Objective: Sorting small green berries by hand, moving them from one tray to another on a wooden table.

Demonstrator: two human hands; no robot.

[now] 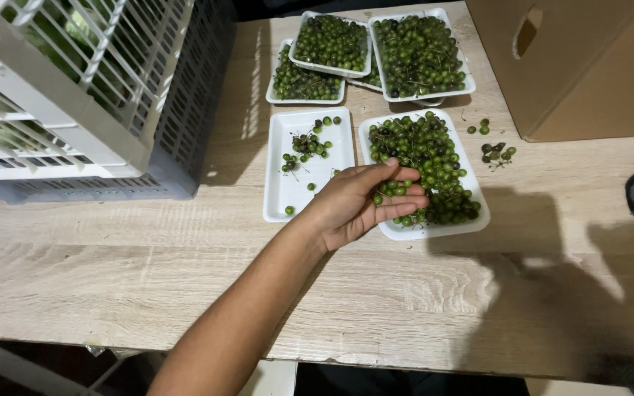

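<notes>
Wooden table (405, 293), seen from above: you're mid-sort, by the look of it, w/ the heaped white tray (434, 232) as the hub of the work.

Left of that tray & further back stands a big grey-and-white plastic crate (111, 110); right & back of it, a brown cardboard box (588, 66). Directly behind it sit three more filled trays (425, 96), partly stacked. Just left of it, touching or nearly so, lies a near-bare tray (288, 191) w/ only a few berries & stems.

Your left hand (354, 205) reaches in over the heaped tray's left edge, palm turned toward you, fingers half-curled around a small pinch of green berries (427, 150). Right hand isn't in shot.

The berries fill the heaped tray: small, round, glossy, mostly bright green, some darker near the top & bottom right, thin stems tangled through. A few strays (494, 152) lie on the wood just right of it.

Judged step: picking a handful out. Next move likely calls for a light grip, since round fruit rolls, & a short carry clear of the rim w/o snagging stems.
</notes>
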